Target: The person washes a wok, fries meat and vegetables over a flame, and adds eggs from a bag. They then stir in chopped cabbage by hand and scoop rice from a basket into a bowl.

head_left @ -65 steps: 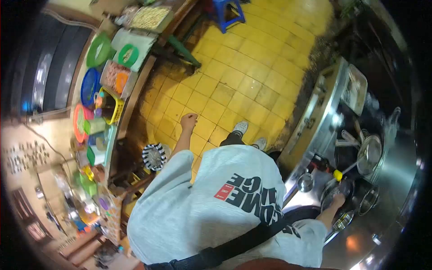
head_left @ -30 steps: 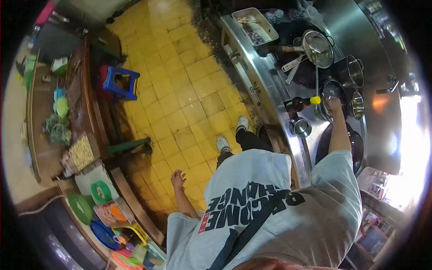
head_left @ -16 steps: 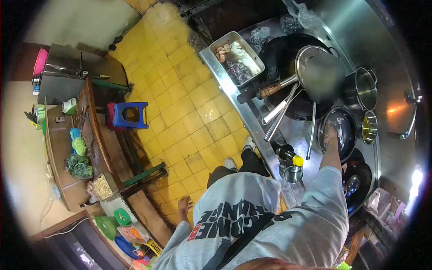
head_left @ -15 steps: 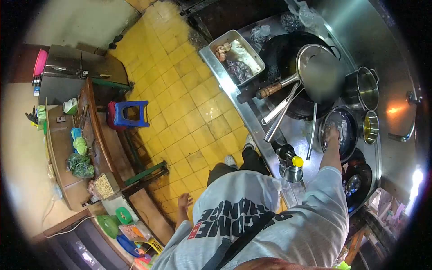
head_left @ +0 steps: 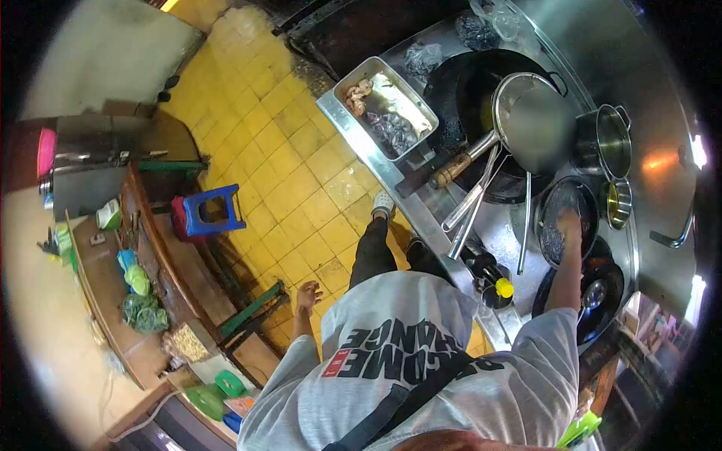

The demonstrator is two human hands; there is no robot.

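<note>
My right hand [head_left: 569,223] reaches down into a round dark pan [head_left: 553,244] on the metal counter. Its fingers look drawn together against a speckled, wet-looking surface; whatever they hold, if anything, is hidden. My left hand [head_left: 308,295] hangs beside my body above the floor, fingers apart and holding nothing. Beside the pan stand a steel pot [head_left: 613,143] and a small metal bowl of yellow liquid [head_left: 619,204]. A strainer with a wooden handle [head_left: 455,169] lies across a large black wok [head_left: 451,98]; its basket area is blurred.
A metal tray [head_left: 432,124] with meat pieces and a dark plastic bag stands on the counter. Nearer me are a yellow-capped bottle [head_left: 502,288] and another black wok [head_left: 609,316] with a ladle [head_left: 594,295]. A blue stool [head_left: 214,210] and shelving [head_left: 177,274] stand left.
The view has shifted slightly. My right hand has moved a little within the pan, and the pan's pale glare has given way to a speckled grey look. One foot has stepped forward.
</note>
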